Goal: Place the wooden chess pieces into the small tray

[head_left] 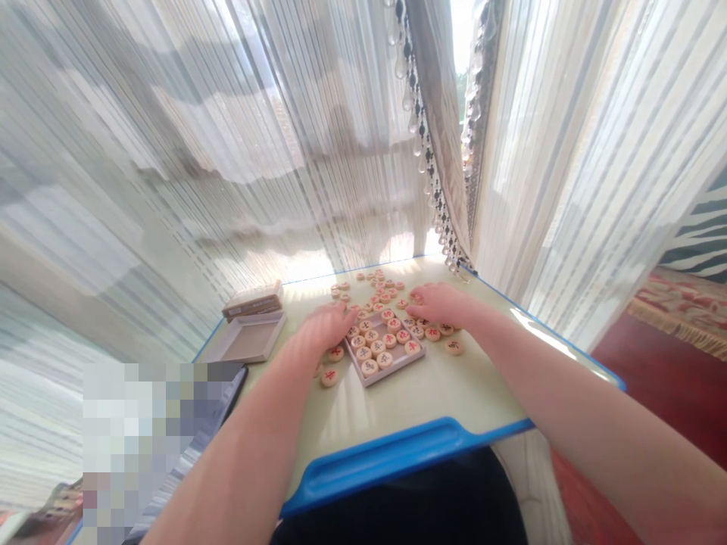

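Round wooden Chinese chess pieces with red or black characters lie on a pale green table. Several sit in rows in a shallow open box point(393, 369) in front of me. My left hand point(329, 327) rests by the box's left edge, fingers stretched forward and partly hidden behind the hand. Close to its wrist lies a red-marked chess piece point(329, 376). On the other side, my right hand point(437, 303) reaches over loose pieces at the box's upper right, with its thumb and fingers apart. A black-marked chess piece point(453, 346) lies below that hand.
More loose chess pieces point(379, 284) are scattered beyond the box. At the left are an empty box lid or tray point(266, 347) and a closed flat box point(253, 297). The table has a blue rim with a groove point(391, 450) nearest me. Striped sheer curtains point(255, 151) hang behind.
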### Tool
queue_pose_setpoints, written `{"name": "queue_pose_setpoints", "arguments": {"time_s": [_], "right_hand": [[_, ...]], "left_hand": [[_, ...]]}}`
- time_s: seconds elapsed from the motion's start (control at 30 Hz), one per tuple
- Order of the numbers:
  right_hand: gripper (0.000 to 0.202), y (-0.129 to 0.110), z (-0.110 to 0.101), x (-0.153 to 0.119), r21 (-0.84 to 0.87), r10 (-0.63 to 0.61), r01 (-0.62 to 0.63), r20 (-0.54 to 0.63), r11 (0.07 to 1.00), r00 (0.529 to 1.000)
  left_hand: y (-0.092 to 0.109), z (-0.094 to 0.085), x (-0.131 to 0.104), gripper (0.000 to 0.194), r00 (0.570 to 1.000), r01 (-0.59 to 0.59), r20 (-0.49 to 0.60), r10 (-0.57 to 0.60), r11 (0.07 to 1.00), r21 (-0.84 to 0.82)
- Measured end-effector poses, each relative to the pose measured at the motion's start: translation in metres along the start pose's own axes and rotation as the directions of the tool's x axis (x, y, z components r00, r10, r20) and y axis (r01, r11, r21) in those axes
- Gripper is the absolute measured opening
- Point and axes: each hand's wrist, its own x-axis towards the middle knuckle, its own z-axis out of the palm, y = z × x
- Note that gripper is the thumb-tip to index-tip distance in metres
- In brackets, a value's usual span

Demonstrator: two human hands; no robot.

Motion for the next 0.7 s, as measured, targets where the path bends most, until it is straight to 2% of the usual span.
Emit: {"name": "queue_pose_setpoints", "arguments": {"time_s": [0.33,0.7], "right_hand": [[0.040,-0.0073,-0.0065,-0.0073,0.032,-0.002,0.003,-0.020,0.999,1.000],[0.036,-0.0098,-0.0091,-0.0096,0.024,-0.001,0.002,-0.018,1.000,1.000]], "left_hand": [[-0.0014,0.0025,0.0012,0.055,1.000,-0.012,-0.003,0.012,1.000,0.016],[0.0000,0.0005,0.0003,0.054,1.000,-0.013,-0.002,0.014,1.000,0.014]]}}
